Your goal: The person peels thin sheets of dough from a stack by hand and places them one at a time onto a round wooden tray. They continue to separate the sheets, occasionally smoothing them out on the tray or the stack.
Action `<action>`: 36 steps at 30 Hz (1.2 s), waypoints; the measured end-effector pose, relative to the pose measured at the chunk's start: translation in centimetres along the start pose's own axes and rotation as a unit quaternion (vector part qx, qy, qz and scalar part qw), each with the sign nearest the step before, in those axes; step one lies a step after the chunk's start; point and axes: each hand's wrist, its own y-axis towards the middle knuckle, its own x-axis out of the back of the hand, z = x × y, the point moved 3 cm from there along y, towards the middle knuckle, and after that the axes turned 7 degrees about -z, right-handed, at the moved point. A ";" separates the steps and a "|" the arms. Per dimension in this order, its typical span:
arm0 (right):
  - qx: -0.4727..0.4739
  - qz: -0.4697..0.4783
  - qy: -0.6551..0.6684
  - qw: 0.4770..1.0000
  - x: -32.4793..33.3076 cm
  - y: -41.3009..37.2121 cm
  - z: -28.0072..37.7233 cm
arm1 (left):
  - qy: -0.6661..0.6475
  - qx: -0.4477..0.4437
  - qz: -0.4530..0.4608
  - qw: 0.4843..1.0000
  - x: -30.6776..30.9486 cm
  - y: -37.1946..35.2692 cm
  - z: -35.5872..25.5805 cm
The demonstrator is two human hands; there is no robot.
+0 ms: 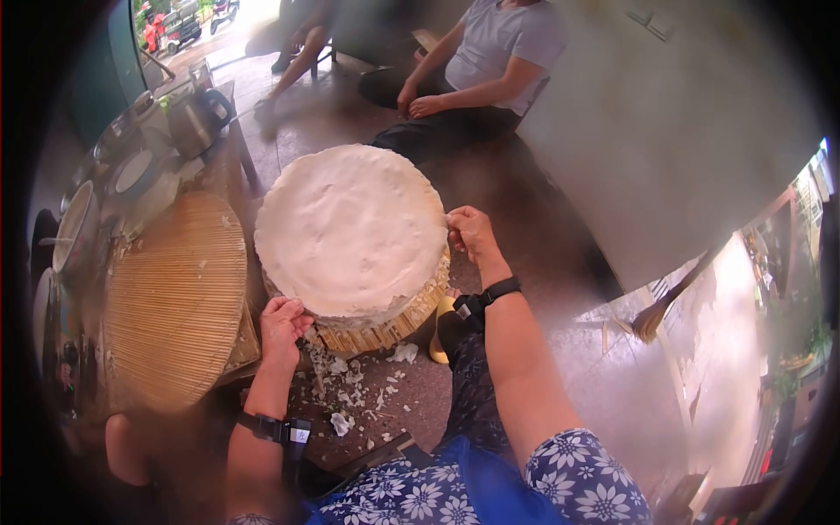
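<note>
Pinching a round, white, doughy sheet (pixel 350 229) at frame centre.
Left hand (pixel 283 329) and right hand (pixel 473 234): narrow grips on its lower-left and right edges.

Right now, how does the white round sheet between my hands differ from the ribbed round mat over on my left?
The white round sheet is pale, while the ribbed round mat is tan. The sheet's face is uneven, with shallow dents; the mat's has straight parallel ridges. Your left hand and right hand are at the sheet's edge, but neither is on the mat. Both have rounded outlines.
</note>
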 end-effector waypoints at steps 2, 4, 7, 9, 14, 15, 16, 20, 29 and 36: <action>0.001 -0.010 -0.004 1.000 -0.1 0.2 0.0 | -0.002 -0.001 0.001 1.000 0.0 0.1 0.1; 0.012 -0.034 -0.028 0.999 -0.2 0.5 -0.1 | -0.002 -0.001 -0.001 1.000 0.1 0.2 0.2; 0.002 -0.074 -0.027 0.997 0.1 0.1 0.4 | -0.010 0.000 0.002 1.000 0.0 0.1 0.1; -0.026 -0.067 -0.015 0.997 0.5 -0.3 0.5 | -0.012 0.000 0.004 1.000 0.1 -0.1 0.1; -0.060 0.081 -0.106 0.989 3.1 -1.5 0.8 | -0.011 -0.005 0.012 1.000 0.2 0.1 0.1; -0.068 0.112 -0.102 0.986 3.4 -2.0 0.7 | -0.010 -0.004 0.014 1.000 0.2 0.2 0.1; -0.076 0.143 -0.097 0.982 3.6 -2.4 0.6 | -0.010 -0.004 0.015 1.000 0.2 0.2 0.1; -0.077 0.185 -0.078 0.977 3.3 -4.2 0.8 | -0.007 -0.009 0.018 1.000 0.2 0.4 0.2; -0.050 0.180 -0.097 0.978 1.4 -4.8 1.2 | -0.006 0.009 0.002 1.000 -0.1 0.0 -0.2; 0.018 0.112 -0.157 0.981 2.9 -4.4 1.2 | -0.016 -0.009 0.026 1.000 0.1 0.5 0.3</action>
